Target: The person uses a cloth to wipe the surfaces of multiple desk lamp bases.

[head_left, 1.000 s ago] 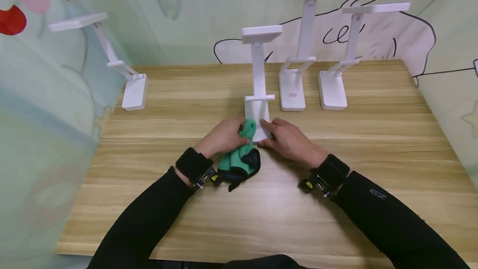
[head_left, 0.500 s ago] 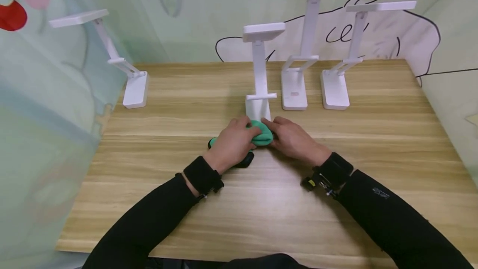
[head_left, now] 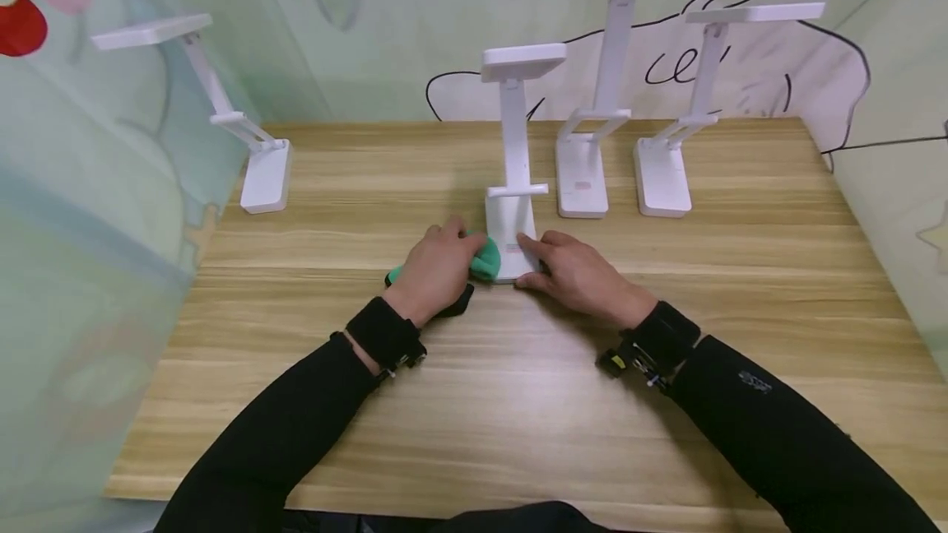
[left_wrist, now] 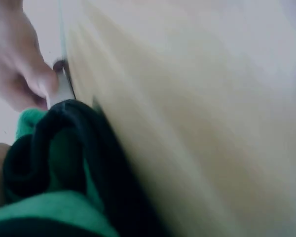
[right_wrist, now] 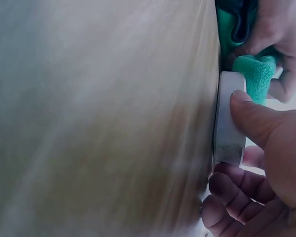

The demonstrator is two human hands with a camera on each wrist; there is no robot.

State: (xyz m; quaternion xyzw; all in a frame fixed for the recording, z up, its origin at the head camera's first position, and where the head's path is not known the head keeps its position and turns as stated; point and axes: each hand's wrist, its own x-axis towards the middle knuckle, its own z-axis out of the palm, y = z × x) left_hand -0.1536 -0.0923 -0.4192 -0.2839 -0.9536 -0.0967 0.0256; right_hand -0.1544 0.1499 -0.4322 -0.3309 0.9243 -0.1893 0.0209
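A white desk lamp (head_left: 509, 220) stands upright on the wooden table, its base towards me. My right hand (head_left: 576, 276) grips the front right corner of that base. In the right wrist view the thumb presses the base's front edge (right_wrist: 229, 131), and the other fingers curl along its side. At the base's left side my left hand (head_left: 435, 268) holds a bunched green cloth (head_left: 485, 260) with black edging. The cloth's folded end (right_wrist: 256, 74) lies against the base in the right wrist view, and the left palm covers much of it from above.
Two more white desk lamps stand at the back right, one nearer (head_left: 582, 179) and one further right (head_left: 662, 179). Another white lamp (head_left: 267, 179) is at the far left by the wall. A printed wall covering (head_left: 385, 39) borders the table (head_left: 355, 187) behind and at the sides.
My left hand has wiped the cloth across the top of the lamp base and moved back left, uncovering the base again. The right hand has kept its grip on the corner.
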